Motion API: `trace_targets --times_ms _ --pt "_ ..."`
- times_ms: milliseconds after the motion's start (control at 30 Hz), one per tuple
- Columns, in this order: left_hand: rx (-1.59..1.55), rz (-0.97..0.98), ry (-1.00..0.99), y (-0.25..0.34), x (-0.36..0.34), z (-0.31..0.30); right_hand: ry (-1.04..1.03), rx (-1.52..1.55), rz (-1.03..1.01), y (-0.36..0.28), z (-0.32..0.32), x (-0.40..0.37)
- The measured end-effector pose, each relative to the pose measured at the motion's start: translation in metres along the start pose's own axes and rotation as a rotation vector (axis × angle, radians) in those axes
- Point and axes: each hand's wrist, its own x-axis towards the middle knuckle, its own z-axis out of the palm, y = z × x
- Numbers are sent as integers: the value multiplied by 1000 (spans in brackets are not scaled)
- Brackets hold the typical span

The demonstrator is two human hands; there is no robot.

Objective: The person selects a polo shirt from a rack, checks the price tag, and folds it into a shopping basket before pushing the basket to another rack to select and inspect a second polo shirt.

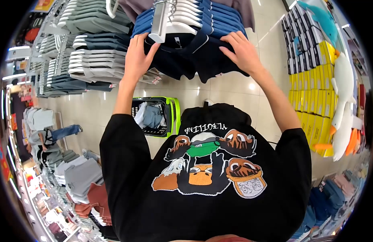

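A dark navy shirt [194, 54] with a light line at its collar hangs at the front of a rack, on a white hanger [179, 28]. My left hand [139, 56] grips its left shoulder, thumb in front and fingers over the top edge. On the other side, my right hand [242, 52] holds the right shoulder in the same way, with its fingers bent over the cloth. Behind this shirt hang several blue shirts [224, 18] on white hangers. A metal rack arm [159, 22] stands just right of my left hand.
A black and green shopping basket [175, 117] with folded clothes inside stands on the floor below. Racks of grey and dark shirts [96, 60] hang at the left. Stacked yellow boxes [311, 97] and white plush geese [342, 80] line the right. A person's legs [65, 134] show far left.
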Motion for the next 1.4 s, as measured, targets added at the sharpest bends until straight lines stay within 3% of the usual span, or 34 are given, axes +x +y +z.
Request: trace_targets --times_ms 67,167,233,333,533,667,867,933,1000,1067,1267,1400 --pt "-40 -75 -31 -1 4 4 -3 -16 41 11 -2 -14" --pt "-26 -195 -126 17 7 0 -189 289 437 23 -20 -24" --pt "25 -191 -197 24 3 3 -123 427 468 40 -26 -30" --pt "-165 -256 -163 31 -5 15 -81 641 520 52 -40 -36" --pt "-465 -361 -181 66 -11 1 -69 956 841 41 -68 -50" --pt "-583 -397 -230 76 -11 -8 -123 906 921 44 -72 -57" --pt "-669 -499 -220 84 -12 -13 -321 868 860 54 -84 -80" --pt "-679 -523 -217 84 -12 -12 -438 566 912 73 -77 -102" --pt "-701 -553 -241 88 -10 -14 -437 498 922 78 -89 -112" --pt "-702 -551 -216 94 -11 -15 -425 663 995 77 -99 -115" --pt "-748 -574 -236 94 -12 -13 -333 541 961 66 -115 -114" --pt "-828 -596 -240 94 -12 -11 -322 765 1009 48 -123 -111"
